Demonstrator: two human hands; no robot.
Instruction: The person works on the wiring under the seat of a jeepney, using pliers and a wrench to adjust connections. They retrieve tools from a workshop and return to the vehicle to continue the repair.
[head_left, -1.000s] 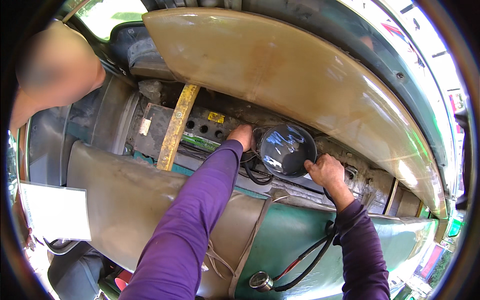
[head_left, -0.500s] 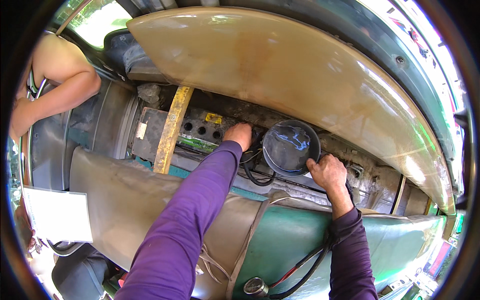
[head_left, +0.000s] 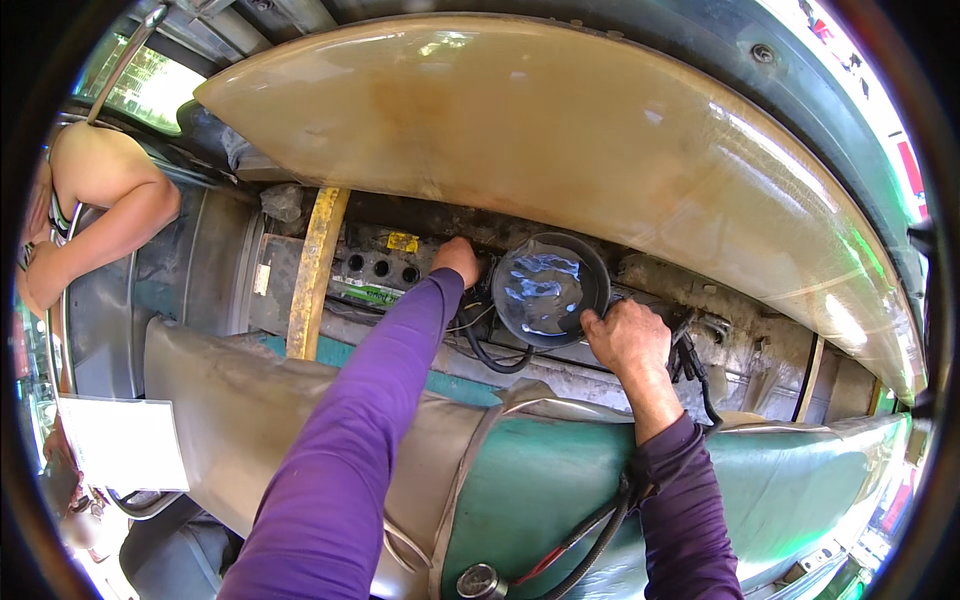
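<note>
Right of the yellow bar (head_left: 318, 270): one dark bowl (head_left: 545, 285), probably stiff, slippery if wet, best held by its rim. Right hand (head_left: 630, 342), pinching that rim; left hand (head_left: 457, 261), nearer the bar, grip hidden, cannot tell.

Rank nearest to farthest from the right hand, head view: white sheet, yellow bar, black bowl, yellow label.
1. Black bowl: touching the right hand, at its left.
2. Yellow label: left, beyond the left hand.
3. Yellow bar: farther left.
4. White sheet: far left, lower down.
</note>
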